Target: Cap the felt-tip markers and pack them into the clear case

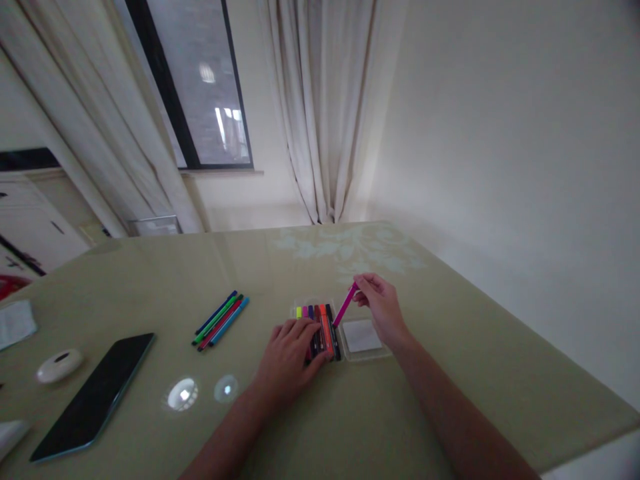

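A clear plastic case (367, 359) lies unfolded on the table, its right half holding a white card (361, 335). In the left half stand several felt-tip markers (326, 327) side by side: yellow, pink, purple, dark red, orange and black ones show. Across these markers rests my left hand (289, 350), fingers spread and thumb apart near their lower ends, partly covering them. My right hand (381, 303) pinches a magenta marker (345, 307) by its upper end. This marker tilts, its lower tip beside the black marker at the row's right edge.
Left of the case lies a loose group of blue, green, red and light-blue markers (220, 321). Farther left are a black tablet (97, 393), a white oval object (60, 366) and a pale cloth or tissue (17, 325). A wall (515, 167) borders the table's right side.
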`<control>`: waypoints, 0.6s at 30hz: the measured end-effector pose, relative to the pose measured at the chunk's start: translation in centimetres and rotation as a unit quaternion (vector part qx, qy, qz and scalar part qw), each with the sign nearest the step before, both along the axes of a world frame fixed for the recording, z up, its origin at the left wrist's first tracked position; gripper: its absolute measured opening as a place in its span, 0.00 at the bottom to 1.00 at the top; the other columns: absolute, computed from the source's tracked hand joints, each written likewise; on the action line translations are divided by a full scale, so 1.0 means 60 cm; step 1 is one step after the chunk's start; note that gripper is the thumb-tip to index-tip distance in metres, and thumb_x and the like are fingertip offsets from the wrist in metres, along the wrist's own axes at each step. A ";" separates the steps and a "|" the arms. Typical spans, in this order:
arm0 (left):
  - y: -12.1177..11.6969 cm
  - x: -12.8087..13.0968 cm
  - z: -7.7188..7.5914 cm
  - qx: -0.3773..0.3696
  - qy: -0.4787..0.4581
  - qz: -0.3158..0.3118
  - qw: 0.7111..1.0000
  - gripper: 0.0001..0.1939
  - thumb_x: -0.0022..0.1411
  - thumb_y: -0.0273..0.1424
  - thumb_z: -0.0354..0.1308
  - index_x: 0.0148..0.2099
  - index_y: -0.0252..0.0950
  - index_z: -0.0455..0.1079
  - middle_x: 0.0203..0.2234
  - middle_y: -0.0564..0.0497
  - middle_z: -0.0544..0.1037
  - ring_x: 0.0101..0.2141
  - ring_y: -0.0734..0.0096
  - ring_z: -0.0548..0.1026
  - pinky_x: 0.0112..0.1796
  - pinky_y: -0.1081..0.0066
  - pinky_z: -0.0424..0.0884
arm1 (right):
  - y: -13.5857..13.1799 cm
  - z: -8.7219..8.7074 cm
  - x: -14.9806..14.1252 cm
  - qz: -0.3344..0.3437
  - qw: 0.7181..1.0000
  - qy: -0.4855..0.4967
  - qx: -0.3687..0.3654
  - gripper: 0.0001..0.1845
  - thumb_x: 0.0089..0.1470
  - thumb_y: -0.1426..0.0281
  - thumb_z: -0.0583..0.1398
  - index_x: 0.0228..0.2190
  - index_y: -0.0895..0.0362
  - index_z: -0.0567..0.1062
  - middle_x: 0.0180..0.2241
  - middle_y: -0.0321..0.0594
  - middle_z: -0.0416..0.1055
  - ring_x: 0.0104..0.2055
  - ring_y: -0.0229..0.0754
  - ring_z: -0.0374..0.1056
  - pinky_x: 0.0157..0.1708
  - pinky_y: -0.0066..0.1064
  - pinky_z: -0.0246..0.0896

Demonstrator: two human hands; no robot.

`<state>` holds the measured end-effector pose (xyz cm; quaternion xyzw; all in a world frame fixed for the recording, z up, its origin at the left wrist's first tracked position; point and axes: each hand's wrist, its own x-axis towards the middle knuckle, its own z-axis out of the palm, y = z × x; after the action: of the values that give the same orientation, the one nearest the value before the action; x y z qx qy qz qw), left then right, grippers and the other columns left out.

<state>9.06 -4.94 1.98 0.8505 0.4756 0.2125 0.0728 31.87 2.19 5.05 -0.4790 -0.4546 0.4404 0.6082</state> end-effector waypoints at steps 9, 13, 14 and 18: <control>0.008 -0.035 0.010 -0.008 0.038 0.040 0.998 0.23 0.68 0.47 0.55 0.61 0.43 0.69 0.56 0.44 0.73 0.56 0.51 0.70 0.56 0.51 0.67 | 0.002 -0.019 -0.012 0.061 0.996 -0.056 -0.027 0.25 0.46 0.49 0.69 0.34 0.56 0.77 0.23 0.37 0.75 0.22 0.38 0.69 0.21 0.28 0.63; 0.017 -0.055 0.016 -0.011 0.045 0.066 0.997 0.19 0.68 0.35 0.54 0.59 0.41 0.70 0.56 0.43 0.73 0.56 0.52 0.71 0.56 0.51 0.68 | -0.001 -0.019 -0.022 0.069 0.995 -0.062 -0.030 0.23 0.46 0.50 0.69 0.32 0.56 0.76 0.21 0.34 0.72 0.21 0.37 0.68 0.20 0.27 0.62; 0.019 -0.056 0.016 -0.004 0.041 0.064 0.997 0.18 0.68 0.34 0.54 0.58 0.40 0.70 0.55 0.43 0.74 0.56 0.52 0.72 0.56 0.51 0.68 | -0.001 -0.019 -0.023 0.068 0.995 -0.063 -0.031 0.23 0.46 0.51 0.70 0.31 0.56 0.75 0.21 0.34 0.72 0.21 0.37 0.67 0.20 0.27 0.62; 0.017 -0.038 0.008 0.027 0.005 0.008 1.000 0.17 0.71 0.35 0.53 0.59 0.40 0.70 0.57 0.44 0.74 0.57 0.56 0.71 0.59 0.52 0.67 | 0.003 -0.023 -0.025 0.062 0.995 -0.073 -0.032 0.23 0.45 0.50 0.70 0.29 0.56 0.73 0.21 0.34 0.72 0.20 0.37 0.67 0.19 0.27 0.61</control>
<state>6.77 -3.92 2.43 0.8494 0.4770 0.2213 0.0458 30.36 2.36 3.69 -0.5002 -0.5118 0.4558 0.5293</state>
